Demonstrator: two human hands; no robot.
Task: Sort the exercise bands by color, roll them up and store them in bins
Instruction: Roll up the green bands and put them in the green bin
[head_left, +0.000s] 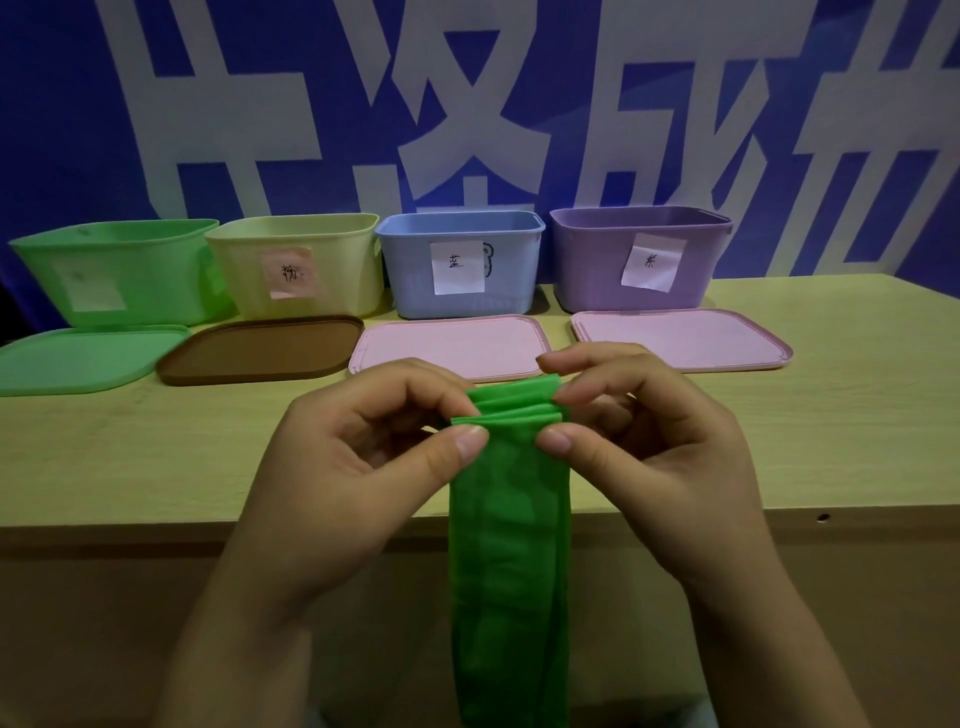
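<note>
Green latex fills the space between my hands: the green exercise band (509, 545) hangs down past the front edge of the tabletop (156, 457) and out of view at the bottom, while its upper end is gathered into a small stack of flat folds just above that edge. My left hand (363, 457) pinches the left side of the folds, thumb on the near face and curled fingers behind. My right hand (639, 441) pinches the right side the same way, thumb tip on the near face, forefinger arched over the top fold.

Beyond my hands, four lids lie flat in a row across the tabletop: a green lid (88, 358) at the left edge, then a brown lid (260, 348), a pink lid (452, 348) partly hidden by my fingers, and a second pink lid (680, 338) to the right.

Behind each lid, along the back edge, stands an open bin: a green bin (119, 270) with a faint label, a pale yellow bin (296, 265) with a pink note, a blue bin (457, 265) and a purple bin (639, 254), each with a white handwritten note. Neighbouring bins stand just beside one another. A blue banner (67, 130) with large white characters rises behind them.
</note>
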